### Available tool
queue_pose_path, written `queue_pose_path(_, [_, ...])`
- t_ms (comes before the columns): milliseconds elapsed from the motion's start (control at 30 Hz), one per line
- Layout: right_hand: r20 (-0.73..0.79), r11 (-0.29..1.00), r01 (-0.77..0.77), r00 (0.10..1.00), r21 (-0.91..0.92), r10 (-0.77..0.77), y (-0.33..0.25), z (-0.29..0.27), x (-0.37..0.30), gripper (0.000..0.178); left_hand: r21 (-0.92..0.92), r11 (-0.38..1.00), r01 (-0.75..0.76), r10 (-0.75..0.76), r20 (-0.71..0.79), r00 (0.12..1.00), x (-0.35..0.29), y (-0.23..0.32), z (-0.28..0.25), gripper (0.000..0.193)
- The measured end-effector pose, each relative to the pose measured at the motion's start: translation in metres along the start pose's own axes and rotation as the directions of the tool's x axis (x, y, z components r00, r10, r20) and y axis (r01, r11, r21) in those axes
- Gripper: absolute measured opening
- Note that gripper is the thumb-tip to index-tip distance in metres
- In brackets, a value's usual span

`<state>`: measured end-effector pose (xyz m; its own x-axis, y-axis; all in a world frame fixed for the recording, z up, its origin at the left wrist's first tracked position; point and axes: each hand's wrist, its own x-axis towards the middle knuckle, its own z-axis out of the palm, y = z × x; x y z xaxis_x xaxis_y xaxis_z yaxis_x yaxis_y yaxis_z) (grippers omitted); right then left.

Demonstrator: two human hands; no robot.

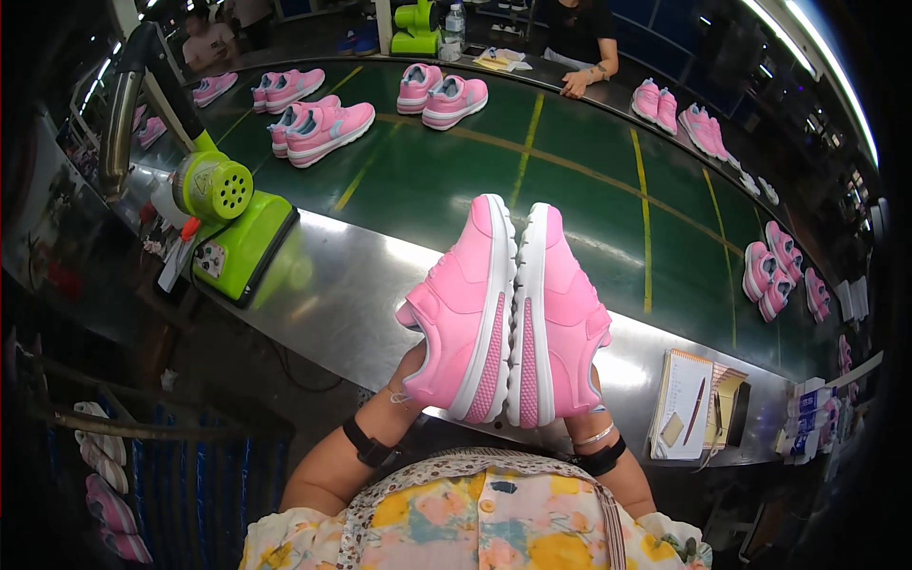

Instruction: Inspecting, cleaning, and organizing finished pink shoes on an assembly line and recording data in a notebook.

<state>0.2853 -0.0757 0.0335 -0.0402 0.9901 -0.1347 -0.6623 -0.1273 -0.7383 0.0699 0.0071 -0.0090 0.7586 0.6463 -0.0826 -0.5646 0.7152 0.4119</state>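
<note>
Fingers on both hands are hidden from me behind the pink shoes they carry; I take the left hand (410, 363) and the right hand (581, 424) to be tucked into the shoe openings and bearing the weight from there, yet whether the fingers are curled or spread I cannot tell; the left shoe (456, 318) and the right shoe (560, 318) hang near the centre of my feed, toes toward twelve o'clock, heels toward six, white soles facing and almost meeting above the steel ledge (351, 285); as I judge it, the step in hand is holding the two together as a pair, toe level with toe and heel with heel; the next move would call for both wrists to stay even, so that neither shoe slips off or scrapes its neighbour; beyond them runs the green belt (589, 237), with a pink pair (458, 104) at twelve, further pairs (332, 133) at eleven and more pink shoes (760, 271) at three; a lime-green machine (252, 252) sits at ten and an open notebook (684, 404) at four, both well apart from the hands, which I judge leaves room to turn either wrist outward.
</note>
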Motion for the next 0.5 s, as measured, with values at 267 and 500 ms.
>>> queue_pose_path(267, [-0.054, 0.984, -0.001, 0.998, 0.179, 0.011, 0.007, -0.016, -0.014, 0.052, 0.088, 0.991, 0.099, -0.102, 0.028, 0.994, -0.005, 0.0, -0.011, 0.045])
queue_pose_path(500, [0.02, 0.982, 0.084, 0.996, 0.169, -0.089, 0.018, -0.042, -0.019, 0.064, -0.094, 0.993, 0.07, -0.072, -0.011, 0.997, -0.028, 0.009, -0.006, 0.034])
